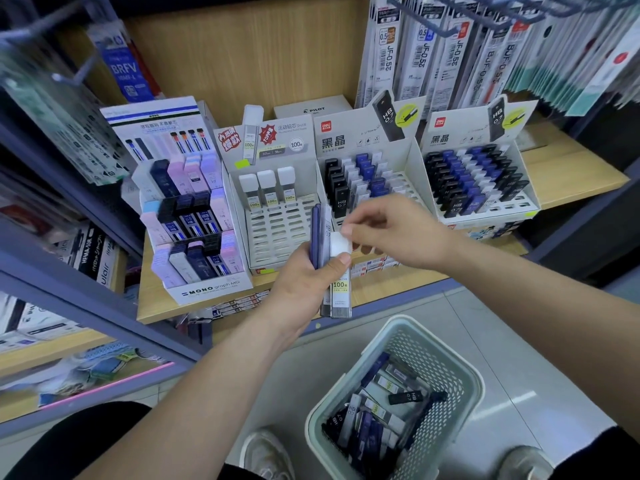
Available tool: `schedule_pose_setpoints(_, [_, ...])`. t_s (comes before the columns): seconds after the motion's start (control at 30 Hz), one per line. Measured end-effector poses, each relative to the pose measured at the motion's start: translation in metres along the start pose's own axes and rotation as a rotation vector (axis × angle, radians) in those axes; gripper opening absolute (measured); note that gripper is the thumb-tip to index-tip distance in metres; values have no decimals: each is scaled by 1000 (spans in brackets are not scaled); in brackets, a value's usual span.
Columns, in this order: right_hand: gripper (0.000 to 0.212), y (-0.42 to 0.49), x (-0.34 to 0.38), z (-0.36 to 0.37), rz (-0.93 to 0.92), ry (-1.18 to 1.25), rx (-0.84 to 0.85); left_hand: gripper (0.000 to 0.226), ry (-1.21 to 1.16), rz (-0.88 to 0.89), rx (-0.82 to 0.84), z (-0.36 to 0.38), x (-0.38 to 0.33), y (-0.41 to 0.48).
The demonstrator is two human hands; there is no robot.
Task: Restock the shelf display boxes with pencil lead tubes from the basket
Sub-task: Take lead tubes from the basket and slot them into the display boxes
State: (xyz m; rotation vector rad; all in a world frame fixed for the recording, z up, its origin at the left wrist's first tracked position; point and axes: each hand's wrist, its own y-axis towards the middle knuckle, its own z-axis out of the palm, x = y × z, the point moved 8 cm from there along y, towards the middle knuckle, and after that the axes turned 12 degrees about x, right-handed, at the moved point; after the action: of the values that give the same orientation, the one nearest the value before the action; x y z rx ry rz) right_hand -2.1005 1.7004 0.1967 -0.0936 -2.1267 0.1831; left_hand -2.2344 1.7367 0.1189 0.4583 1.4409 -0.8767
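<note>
My left hand [304, 278] grips a bunch of pencil lead tubes [337, 292], blue ones and clear ones with white caps, held upright in front of the shelf. My right hand [388, 230] pinches the white cap of one clear tube at the top of the bunch. Behind the hands stands a white display box [277, 237] with three white-capped tubes in its back row and many vacant slots. A pale green basket [460, 372] on the floor at lower right holds several loose tubes.
A MONO box [194, 237] of pastel and dark tubes stands at left. Two black-and-blue tube boxes [478, 181] sit at right on the wooden shelf [571, 174]. Refill packs [433, 50] hang above. My shoes [266, 455] rest on the grey floor.
</note>
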Motion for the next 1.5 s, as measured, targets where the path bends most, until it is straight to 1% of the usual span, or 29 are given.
schedule_pose_setpoints(0.17, [12,1,-1,12,31,186,37,43,-5,23,2,-1,-4,-3])
schedule_pose_setpoints(0.37, [7,5,1,10,38,183,18,45,-5,17,4,-5,-7,-6])
schedule_pose_setpoints(0.47, [7,5,0,9,54,215,2,35,-5,-7,-24,-10,-7,-8])
schedule_pose_setpoints(0.57, [6,4,-1,1,51,277,-57,27,-10,-25,-40,-16,-7,-10])
schedule_pose_setpoints(0.67, [5,3,2,-11,33,321,-116,10,-38,-27,-61,-24,-7,-14])
schedule_pose_setpoints(0.77, [6,1,10,-32,-4,310,-246,7,-56,-44,-117,-36,-7,-19])
schedule_pose_setpoints(0.83, [5,4,18,-48,-49,244,-341,7,-47,-45,-144,-45,-7,-22])
schedule_pose_setpoints(0.9, [8,13,25,-54,-75,91,-391,7,-43,-47,-160,-52,-8,-24])
schedule_pose_setpoints(0.97, [9,30,31,-50,-79,-81,-395,6,-40,-34,-162,-57,-9,-26])
schedule_pose_setpoints(1.07, [9,59,35,-40,-76,-229,-392,11,-55,-19,-165,-63,-12,-29])
schedule_pose_setpoints(1.2, [10,89,29,-29,-63,-334,-368,3,-93,-2,-179,-70,-17,-34])
schedule_pose_setpoints(1.33, [9,100,25,-20,-65,-431,-361,9,-118,6,-201,-77,-20,-36])
schedule_pose_setpoints(1.5, [10,106,20,-25,-27,-481,-336,6,-131,4,-210,-77,-23,-36])
